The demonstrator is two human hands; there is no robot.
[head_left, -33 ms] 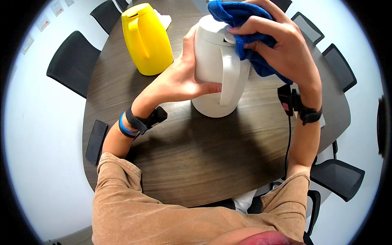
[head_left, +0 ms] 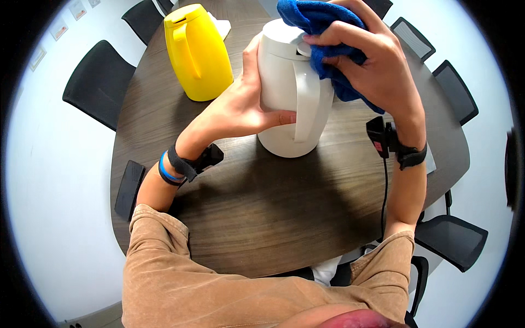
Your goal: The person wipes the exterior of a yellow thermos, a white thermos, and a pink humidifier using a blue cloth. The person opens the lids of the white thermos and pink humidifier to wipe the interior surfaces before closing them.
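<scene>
A white thermos jug (head_left: 280,139) stands upright on the wooden table, its handle toward me. My left hand (head_left: 249,101) grips the jug's left side, with the thumb reaching across the front toward the handle. Bunched in my right hand (head_left: 372,60) is a blue cloth (head_left: 311,17), pressed against the top right of the jug by its lid. The cloth covers part of the lid's right side, and my left fingers are hidden behind the jug. Beyond my left hand stands a yellow thermos jug (head_left: 203,68).
The dark wooden table (head_left: 262,224) has a rounded edge. A flat black object (head_left: 129,188) lies at its left edge, and something white (head_left: 223,27) sits behind the yellow jug. Black chairs (head_left: 98,85) surround the table. A black cable (head_left: 384,191) hangs from my right wrist's device.
My right hand and the cloth have shifted slightly left along the jug's top. The left hand keeps its hold, and the jug stays in place.
</scene>
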